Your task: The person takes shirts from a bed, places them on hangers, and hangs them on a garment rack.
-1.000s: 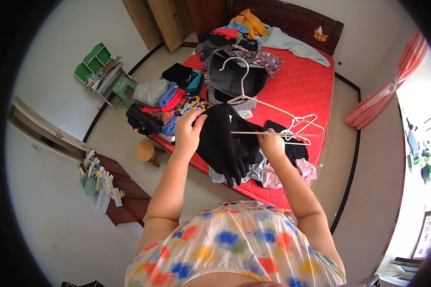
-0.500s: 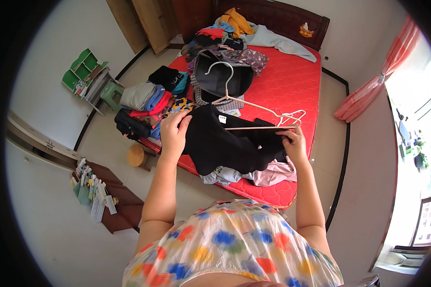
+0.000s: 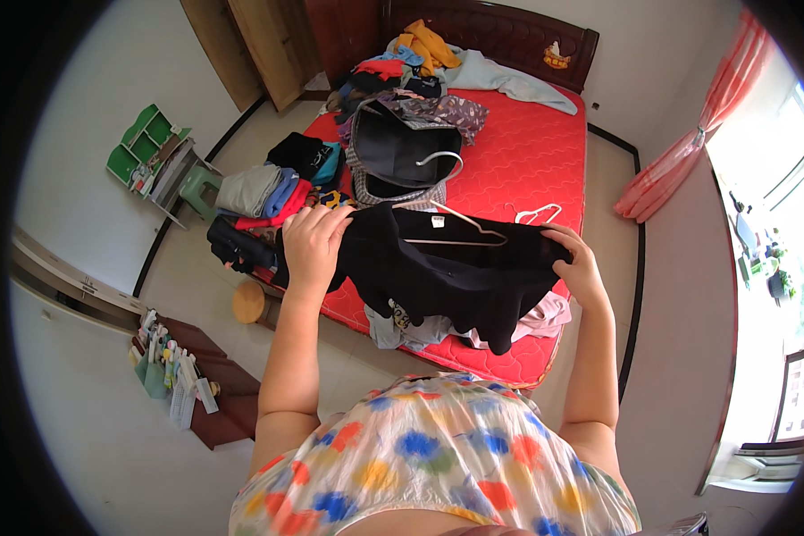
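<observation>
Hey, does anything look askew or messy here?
The hanger in the black garment looks lopsided: its right end shows in the opening. Clothes near the headboard lie jumbled, unlike the folded stack at left.

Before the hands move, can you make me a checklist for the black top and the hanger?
1. Left hand gripping the black top: ok.
2. Right hand gripping the other side: ok.
3. Hook free of the cloth: ok.
4. Hanger reaching the top's right side: not ok, it stops short of the right hand.
5. Hanger's left end in place: cannot tell, cloth hides it.
</observation>
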Demonstrator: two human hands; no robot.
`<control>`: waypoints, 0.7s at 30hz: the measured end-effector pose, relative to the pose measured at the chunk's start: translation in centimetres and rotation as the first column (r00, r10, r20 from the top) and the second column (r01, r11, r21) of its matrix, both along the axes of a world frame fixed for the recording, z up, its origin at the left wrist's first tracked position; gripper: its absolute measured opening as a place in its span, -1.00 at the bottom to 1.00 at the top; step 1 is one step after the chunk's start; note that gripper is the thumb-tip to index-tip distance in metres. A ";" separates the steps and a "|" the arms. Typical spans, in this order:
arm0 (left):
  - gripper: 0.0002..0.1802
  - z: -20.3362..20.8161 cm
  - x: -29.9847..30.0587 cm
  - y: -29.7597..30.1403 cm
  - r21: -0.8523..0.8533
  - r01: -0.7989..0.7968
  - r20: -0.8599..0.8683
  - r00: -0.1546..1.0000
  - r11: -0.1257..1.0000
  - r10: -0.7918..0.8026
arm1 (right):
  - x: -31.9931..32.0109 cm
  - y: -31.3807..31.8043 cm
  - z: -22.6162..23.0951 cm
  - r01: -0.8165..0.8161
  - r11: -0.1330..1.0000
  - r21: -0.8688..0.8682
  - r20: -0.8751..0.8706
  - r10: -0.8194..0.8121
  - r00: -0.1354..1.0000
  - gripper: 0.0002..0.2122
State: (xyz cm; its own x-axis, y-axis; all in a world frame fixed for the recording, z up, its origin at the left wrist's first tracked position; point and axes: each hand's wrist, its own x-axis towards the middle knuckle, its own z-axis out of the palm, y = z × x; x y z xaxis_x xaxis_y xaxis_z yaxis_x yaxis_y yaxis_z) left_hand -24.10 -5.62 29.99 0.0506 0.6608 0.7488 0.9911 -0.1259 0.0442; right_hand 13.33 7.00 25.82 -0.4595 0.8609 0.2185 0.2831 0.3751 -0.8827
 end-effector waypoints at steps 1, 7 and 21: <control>-0.83 -0.3 0.0 0.1 0.014 -0.033 0.021 0.999 0.999 0.033 | -0.1 -0.3 0.2 0.001 1.000 0.002 0.000 -0.001 1.000 -0.47; -0.86 -1.7 -0.4 0.4 0.133 -0.085 0.157 0.986 0.987 0.064 | -2.5 -4.2 3.8 -0.311 0.917 -0.248 -0.135 0.285 0.949 -0.58; -0.80 -2.1 0.6 0.3 0.156 0.121 0.265 0.951 0.980 -0.160 | -6.2 -1.2 1.9 -0.044 0.760 0.649 0.219 -0.131 0.967 -0.82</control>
